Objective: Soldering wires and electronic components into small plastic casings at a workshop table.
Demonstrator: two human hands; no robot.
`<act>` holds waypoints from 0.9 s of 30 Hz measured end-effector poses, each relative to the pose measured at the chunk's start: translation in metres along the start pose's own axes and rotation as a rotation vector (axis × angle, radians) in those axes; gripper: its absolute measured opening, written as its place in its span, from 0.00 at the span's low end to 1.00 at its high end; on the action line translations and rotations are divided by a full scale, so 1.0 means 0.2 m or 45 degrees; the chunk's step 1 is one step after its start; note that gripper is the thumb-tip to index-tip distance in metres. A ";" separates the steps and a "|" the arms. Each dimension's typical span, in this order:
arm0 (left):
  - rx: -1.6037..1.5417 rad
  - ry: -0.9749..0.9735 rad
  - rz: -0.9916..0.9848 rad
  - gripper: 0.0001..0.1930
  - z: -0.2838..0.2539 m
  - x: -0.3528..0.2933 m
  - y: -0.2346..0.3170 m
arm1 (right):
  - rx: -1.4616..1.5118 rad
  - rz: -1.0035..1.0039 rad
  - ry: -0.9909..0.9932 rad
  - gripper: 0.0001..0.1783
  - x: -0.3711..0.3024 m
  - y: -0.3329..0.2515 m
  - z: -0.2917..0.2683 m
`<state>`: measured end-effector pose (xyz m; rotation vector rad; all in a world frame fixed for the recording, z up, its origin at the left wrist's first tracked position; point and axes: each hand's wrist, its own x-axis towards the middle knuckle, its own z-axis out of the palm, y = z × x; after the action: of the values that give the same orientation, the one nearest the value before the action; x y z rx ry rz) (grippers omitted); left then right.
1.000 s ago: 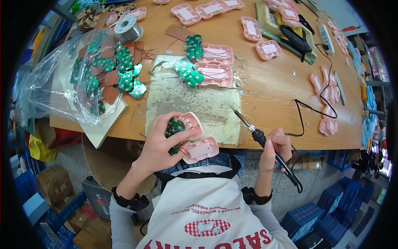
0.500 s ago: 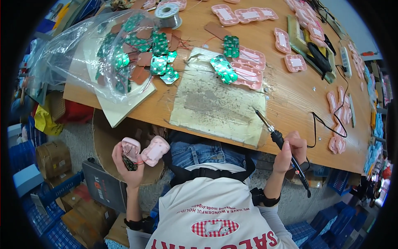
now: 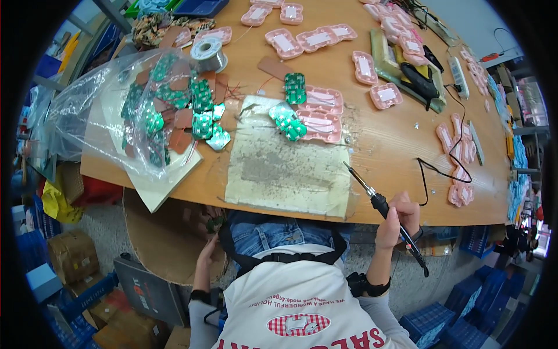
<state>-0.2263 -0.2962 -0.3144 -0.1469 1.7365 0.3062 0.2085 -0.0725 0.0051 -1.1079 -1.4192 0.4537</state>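
A soldering iron [image 3: 379,203] slants over the wooden table [image 3: 389,148]; blue crates [image 3: 433,311] stand below.

An electronics assembly workshop, shown by the soldering iron [image 3: 381,206], wire spool [image 3: 208,55], green circuit boards [image 3: 201,96] and many pink shells [image 3: 386,96] around the wooden worktop [image 3: 389,154], with blue crates [image 3: 429,317] at near right.

A wood-grained table [image 3: 389,174] is set above a speckled grey floor [image 3: 439,276]. To the left, brown cardboard boxes [image 3: 72,256] are stacked beside blue crates [image 3: 35,232], and a grey metal post [image 3: 110,14] is seen at the table's far corner. More blue crates [image 3: 427,317] are piled at lower right. Bright light is caught along the right rim, its source blurred.
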 end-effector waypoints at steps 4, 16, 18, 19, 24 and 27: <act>1.838 -0.292 0.693 0.21 0.04 -0.86 0.59 | 0.010 0.008 0.219 0.05 0.04 0.05 -0.02; 2.040 -0.116 2.535 0.52 1.20 -1.80 1.83 | 0.121 0.121 0.467 0.04 0.09 0.24 0.02; 2.192 -0.146 2.498 0.56 1.30 -1.72 1.90 | 0.144 0.129 0.525 0.04 0.10 0.25 0.02; 2.205 -0.159 2.522 0.56 1.31 -1.72 1.92 | 0.152 0.132 0.546 0.04 0.09 0.27 0.03; 2.181 -0.313 2.456 0.48 1.37 -1.72 1.88 | 0.063 0.165 0.463 0.03 0.12 0.27 0.01; 2.091 -0.366 2.482 0.46 1.38 -1.74 1.85 | -0.087 0.058 0.339 0.05 0.16 0.26 0.01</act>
<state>0.0010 0.1106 0.0275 2.6179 0.7722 0.1127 0.2314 -0.0212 -0.0201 -1.2100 -1.1848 0.2788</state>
